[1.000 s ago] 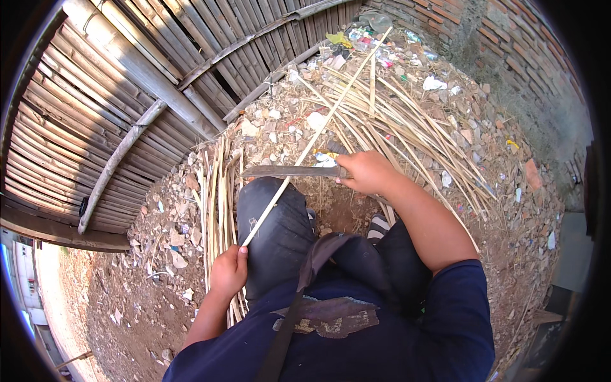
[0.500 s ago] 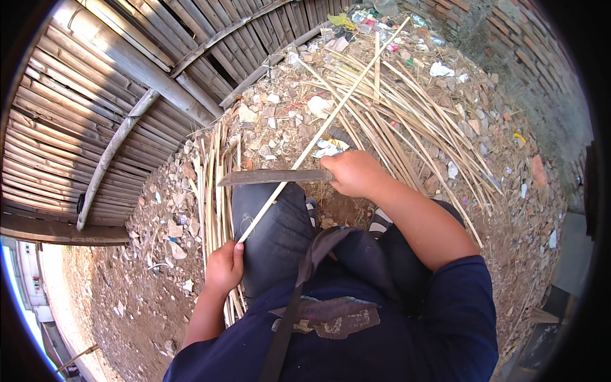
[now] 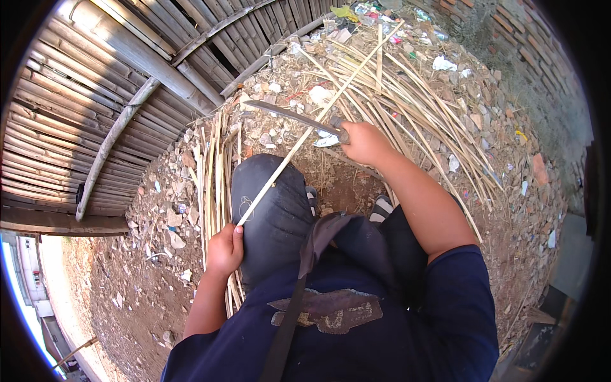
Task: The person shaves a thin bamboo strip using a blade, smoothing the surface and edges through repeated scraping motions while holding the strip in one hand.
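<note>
Supporting a pale strip (image 3: 290, 156) over the left knee (image 3: 253, 179), knife (image 3: 286, 113) crossing it farther out.
Left hand (image 3: 224, 249): fingers grasping the strip's near end; the far end extends over a loose pile of strips (image 3: 417, 108) ahead and to the right. Right hand (image 3: 367, 143): fingers clenched around the knife handle; blade-to-strip contact cannot be confirmed. A second bundle of strips (image 3: 211, 172) flanks the left leg, confining that side. A slatted wall (image 3: 70, 108) bounds the left, a brick wall (image 3: 522, 44) the far right; rubble covers the ground (image 3: 153, 286) between. Compared with half a second earlier, the blade has shifted outward along the strip, from near the knee, and its tip now angles away from the body; the left-hand grip is unchanged.
</note>
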Tool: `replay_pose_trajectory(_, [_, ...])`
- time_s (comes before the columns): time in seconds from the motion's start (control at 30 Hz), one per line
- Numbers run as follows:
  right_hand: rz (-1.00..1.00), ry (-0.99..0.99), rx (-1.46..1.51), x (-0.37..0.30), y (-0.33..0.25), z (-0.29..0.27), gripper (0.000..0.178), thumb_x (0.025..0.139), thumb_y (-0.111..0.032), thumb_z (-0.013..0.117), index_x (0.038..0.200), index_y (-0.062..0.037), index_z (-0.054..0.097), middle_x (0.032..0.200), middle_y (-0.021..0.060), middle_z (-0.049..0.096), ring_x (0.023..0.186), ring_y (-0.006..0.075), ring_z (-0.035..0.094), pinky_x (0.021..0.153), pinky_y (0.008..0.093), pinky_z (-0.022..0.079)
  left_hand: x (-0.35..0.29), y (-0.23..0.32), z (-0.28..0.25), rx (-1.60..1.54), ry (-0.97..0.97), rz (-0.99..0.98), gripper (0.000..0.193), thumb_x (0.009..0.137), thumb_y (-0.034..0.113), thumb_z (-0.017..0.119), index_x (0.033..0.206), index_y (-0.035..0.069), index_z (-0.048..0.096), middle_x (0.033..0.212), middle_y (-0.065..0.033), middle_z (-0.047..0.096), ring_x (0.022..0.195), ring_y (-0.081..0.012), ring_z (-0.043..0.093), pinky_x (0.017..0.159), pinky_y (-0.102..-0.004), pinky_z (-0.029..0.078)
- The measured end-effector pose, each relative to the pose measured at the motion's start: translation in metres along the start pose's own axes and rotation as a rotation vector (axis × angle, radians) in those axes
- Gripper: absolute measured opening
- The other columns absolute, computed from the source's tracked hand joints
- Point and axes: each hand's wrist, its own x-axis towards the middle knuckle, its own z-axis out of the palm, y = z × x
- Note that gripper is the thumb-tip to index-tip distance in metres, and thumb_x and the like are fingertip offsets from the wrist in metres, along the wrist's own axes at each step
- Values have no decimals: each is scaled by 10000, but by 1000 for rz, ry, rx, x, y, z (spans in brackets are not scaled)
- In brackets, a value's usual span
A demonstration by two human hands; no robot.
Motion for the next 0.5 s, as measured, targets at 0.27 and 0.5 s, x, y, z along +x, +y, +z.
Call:
replay_pose_trajectory(0.27, [-187, -78, -151, -14, -26, -22, 254, 845, -186, 726, 1053, -64, 648, 875, 196, 715, 876, 394, 711, 781, 505, 569, -7, 1, -17, -125, -144, -50, 427, 1090, 328, 517, 815, 3, 556, 633, -160, 544, 589, -302, 531, 588, -426, 451])
replay_pose_trajectory(0.5, [108, -17, 56, 5, 5, -27, 312, 814, -154, 704, 1100, -33, 672, 879, 196, 725, 866, 391, 711, 772, 500, 565, 2, 6, -36, -110, -275, -74, 435, 1074, 356, 559, 833, -7, 569, 625, -152, 549, 564, -251, 527, 582, -407, 449])
